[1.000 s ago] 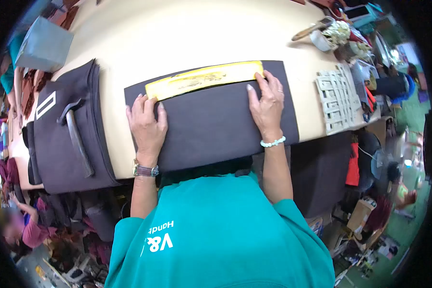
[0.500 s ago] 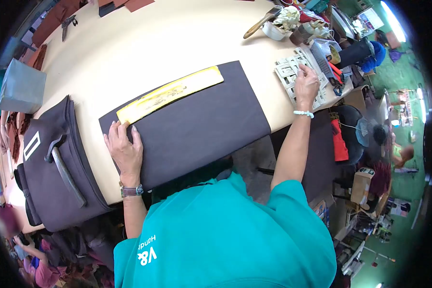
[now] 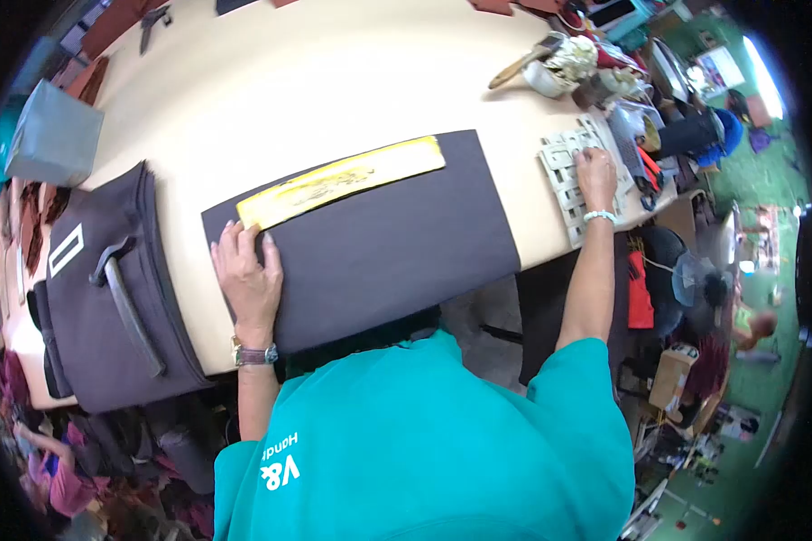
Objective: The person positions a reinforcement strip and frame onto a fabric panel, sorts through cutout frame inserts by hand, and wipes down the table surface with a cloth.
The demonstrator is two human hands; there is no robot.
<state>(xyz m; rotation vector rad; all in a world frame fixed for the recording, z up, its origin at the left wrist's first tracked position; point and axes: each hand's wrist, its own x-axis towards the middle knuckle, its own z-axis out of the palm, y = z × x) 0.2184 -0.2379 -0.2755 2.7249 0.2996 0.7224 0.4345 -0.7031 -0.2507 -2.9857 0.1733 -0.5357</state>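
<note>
A yellow curved template with dark smudges lies along the upper part of a dark sheet. My left hand rests at the sheet's left side, fingers spread, fingertips at the template's left end. Over on the right, my right hand is on a pale slotted rack, its fingers curled together. Whatever is between those fingers, if anything, is too small to make out.
Left of the sheet, a hammer lies on stacked dark sheets. A grey bin stands at the upper left. A brush rests on a white cup. A co-worker in pink is at the lower left.
My right hand has left the template's right end and moved right onto the rack, its fingers now curled. My left hand stays at the template's left end. The view has shifted.
</note>
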